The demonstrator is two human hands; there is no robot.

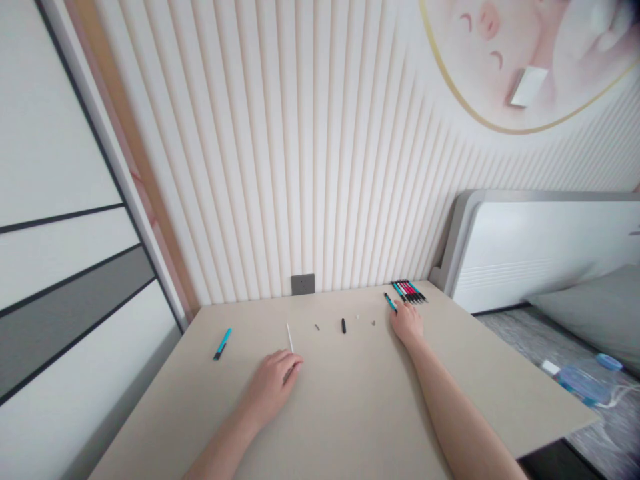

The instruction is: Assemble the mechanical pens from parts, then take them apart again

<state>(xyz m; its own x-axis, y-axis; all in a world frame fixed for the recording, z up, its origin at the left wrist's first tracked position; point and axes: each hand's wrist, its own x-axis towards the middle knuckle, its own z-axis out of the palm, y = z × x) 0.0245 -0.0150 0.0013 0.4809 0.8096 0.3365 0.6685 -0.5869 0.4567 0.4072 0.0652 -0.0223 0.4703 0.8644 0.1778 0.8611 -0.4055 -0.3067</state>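
My left hand (273, 387) rests on the beige desk (350, 400) and pinches a thin white pen refill (289, 337), which points away from me. My right hand (406, 322) lies near the far edge, its fingers closed on the end of a teal and black mechanical pencil (390, 301). Just beyond it lies a tight row of several teal, red and black pencils (409, 291). Between my hands are a black pen part (343, 325) and small loose pieces (317, 327). A cyan and black pencil (223, 343) lies to the left.
A grey wall socket (303, 284) sits where the ribbed wall meets the desk's far edge. A wardrobe door (65, 233) stands to the left. On the right are a white headboard (530, 253) and a plastic bottle (583, 383) below the desk.
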